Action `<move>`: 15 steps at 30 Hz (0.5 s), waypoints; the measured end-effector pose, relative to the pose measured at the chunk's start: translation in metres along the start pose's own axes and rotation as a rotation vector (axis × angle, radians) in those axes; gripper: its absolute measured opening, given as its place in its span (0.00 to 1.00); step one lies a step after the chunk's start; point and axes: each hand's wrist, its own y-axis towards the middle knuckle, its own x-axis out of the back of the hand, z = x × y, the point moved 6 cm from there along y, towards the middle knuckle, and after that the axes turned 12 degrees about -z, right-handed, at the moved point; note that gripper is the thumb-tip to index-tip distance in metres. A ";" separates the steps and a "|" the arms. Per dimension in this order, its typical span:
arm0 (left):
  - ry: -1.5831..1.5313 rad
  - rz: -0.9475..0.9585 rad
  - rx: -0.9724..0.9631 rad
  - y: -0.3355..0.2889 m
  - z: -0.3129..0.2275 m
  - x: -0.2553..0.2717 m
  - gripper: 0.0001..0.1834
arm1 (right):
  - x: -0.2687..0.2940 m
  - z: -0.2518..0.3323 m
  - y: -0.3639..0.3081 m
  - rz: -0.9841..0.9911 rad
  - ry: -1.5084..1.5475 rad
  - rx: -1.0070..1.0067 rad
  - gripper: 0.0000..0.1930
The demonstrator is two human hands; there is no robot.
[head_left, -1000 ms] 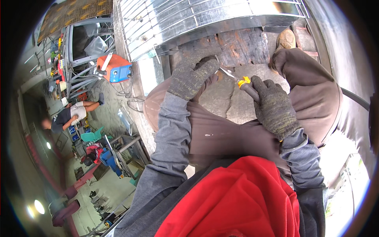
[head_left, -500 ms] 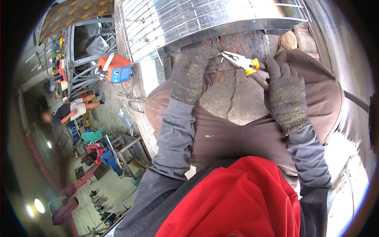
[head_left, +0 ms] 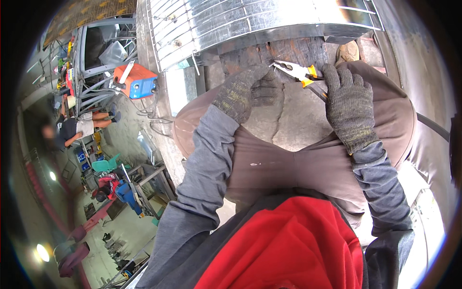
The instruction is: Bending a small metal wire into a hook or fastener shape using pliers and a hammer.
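In front of me my right hand, in a dark knit glove, grips combination pliers by their dark and yellow handles. The metal jaws point left, slightly parted, and reach the fingertips of my left hand. That hand wears a matching glove, and its fingers are curled together. A thin, light sliver shows between its fingertips and the plier tips; what it is I cannot make out. Both hands are above the gap between my knees, just short of a scorched wooden block.
Beyond the block lies a shiny metal sheet with a wire grid. An orange and blue welding machine with cables stands to the left. Farther left are metal frames, a person in light shorts and another in red.
My left hand has turned and its knuckles have dropped nearer to me, fingers curling more. The pliers have shifted slightly right, and the view has moved a little.
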 end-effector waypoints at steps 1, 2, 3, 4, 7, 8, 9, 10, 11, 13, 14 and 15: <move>-0.067 0.015 0.006 -0.002 0.001 -0.004 0.23 | 0.000 0.000 -0.001 0.011 0.001 -0.004 0.29; -0.098 -0.030 0.023 -0.002 0.005 -0.006 0.22 | -0.001 0.000 -0.001 0.020 0.003 -0.008 0.29; 0.013 -0.024 -0.104 -0.002 0.002 -0.010 0.21 | -0.001 0.000 -0.001 0.026 0.005 -0.012 0.29; 0.161 -0.078 -0.215 -0.001 0.001 -0.012 0.20 | -0.001 0.000 -0.002 0.039 0.005 -0.017 0.30; 0.198 -0.125 -0.253 0.009 0.008 -0.009 0.17 | -0.002 0.001 -0.002 0.064 -0.003 -0.022 0.31; 0.104 -0.121 -0.245 0.014 0.011 -0.006 0.16 | -0.001 0.001 -0.001 0.066 -0.010 -0.018 0.31; 0.237 -0.151 -0.280 0.020 0.013 -0.001 0.16 | -0.002 0.001 -0.001 0.085 -0.016 -0.021 0.31; 0.332 -0.182 -0.340 0.026 0.016 0.001 0.16 | -0.001 0.002 -0.001 0.078 -0.019 -0.006 0.31; 0.368 -0.186 -0.455 0.031 0.015 0.001 0.16 | 0.000 0.002 0.000 0.087 -0.022 0.002 0.31; 0.445 -0.287 -0.594 0.043 0.016 0.005 0.16 | 0.001 0.002 0.002 0.104 -0.015 0.010 0.31; 0.539 -0.316 -0.626 0.045 0.018 0.008 0.16 | 0.002 0.002 0.002 0.115 -0.006 0.010 0.31; 0.463 -0.295 -0.663 0.048 0.019 0.007 0.16 | 0.002 0.002 0.003 0.126 0.003 0.011 0.31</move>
